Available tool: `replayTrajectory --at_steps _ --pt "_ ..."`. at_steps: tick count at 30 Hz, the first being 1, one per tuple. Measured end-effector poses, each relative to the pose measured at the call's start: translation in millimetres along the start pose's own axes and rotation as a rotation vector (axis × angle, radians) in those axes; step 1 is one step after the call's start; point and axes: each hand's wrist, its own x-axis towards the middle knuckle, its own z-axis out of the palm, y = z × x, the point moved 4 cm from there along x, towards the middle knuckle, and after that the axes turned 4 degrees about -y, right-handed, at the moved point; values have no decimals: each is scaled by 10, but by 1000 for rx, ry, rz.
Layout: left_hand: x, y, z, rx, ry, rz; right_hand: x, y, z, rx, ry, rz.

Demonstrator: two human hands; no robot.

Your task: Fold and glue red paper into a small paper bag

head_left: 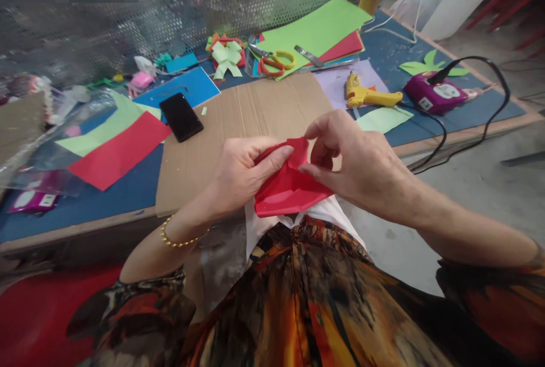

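A folded piece of red paper [293, 188] is held up between my two hands, in front of the cardboard's near edge. My left hand [249, 168] grips it from the left, thumb pressed on top and fingers tucked behind. At the paper's upper right corner, my right hand [347, 154] pinches the edge between thumb and fingers. The paper has creases and raised sides, a bit like an open pocket. Behind it lies a brown cardboard sheet [255, 106] on the blue tabletop.
A black phone [181, 117] and a red paper strip [119, 151] lie to the left. Scissors [272, 63] rest by green paper sheets [317, 26] at the back. To the right are a yellow glue gun [370, 95] and a purple power box [436, 92] with a looping black cable.
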Motion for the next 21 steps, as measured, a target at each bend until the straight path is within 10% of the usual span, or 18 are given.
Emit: replayTrajectory --at_steps 13,21 --pt "-128 41 20 71 10 56 123 -1 -94 9 -93 -162" --pt "-32 97 -7 68 -83 174 216 -85 -58 36 -302 -12"
